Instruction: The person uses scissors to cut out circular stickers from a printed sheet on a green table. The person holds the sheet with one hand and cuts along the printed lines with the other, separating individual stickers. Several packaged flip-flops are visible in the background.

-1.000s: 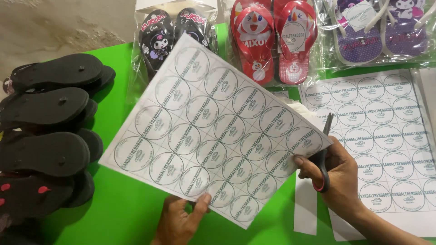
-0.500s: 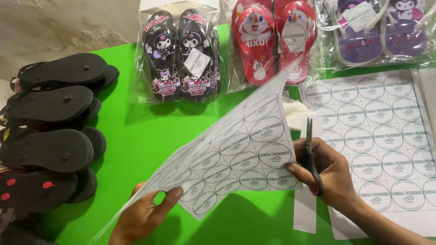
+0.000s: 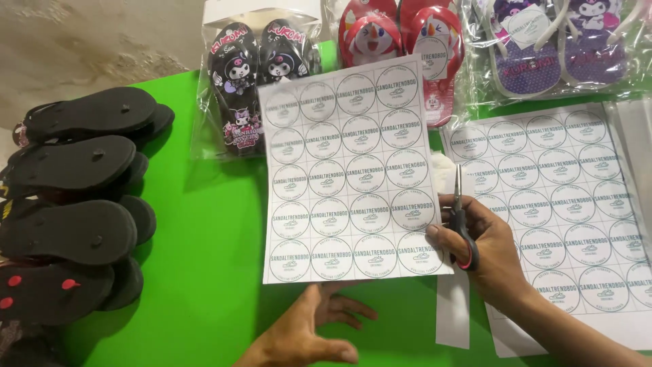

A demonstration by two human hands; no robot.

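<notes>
Grip, right hand [image 3: 485,248]: fingers closed around the red-handled scissors [image 3: 460,221], blades together and pointing to 12 o'clock, while the fingertips also pinch the right edge of the sticker sheet [image 3: 353,180] near its lower corner. Grip, left hand [image 3: 309,333]: spread, palm down, fingers fanned toward 1 o'clock — holding nothing, resting just below the sheet's bottom edge.

Item: sticker sheet, white, printed with rows of round labels, held upright and flat above the green desk [image 3: 210,258], centre of view. Judged light and thin, flexible enough to droop or crease if held by one corner only; best taken at an edge or margin, clear of the printed circles.

Pose: right forearm enters from 5 o'clock, wrist turned so the scissors stand vertical beside the sheet. Left forearm enters from 6 o'clock, low over the desk.

Surroundings: a second label sheet [image 3: 557,204] lying flat at 3 o'clock; a cut white strip [image 3: 453,309] at 5 o'clock; stacked black sandals [image 3: 75,204] at 9 o'clock; bagged cartoon-printed sandals [image 3: 261,81] along 12 o'clock.
</notes>
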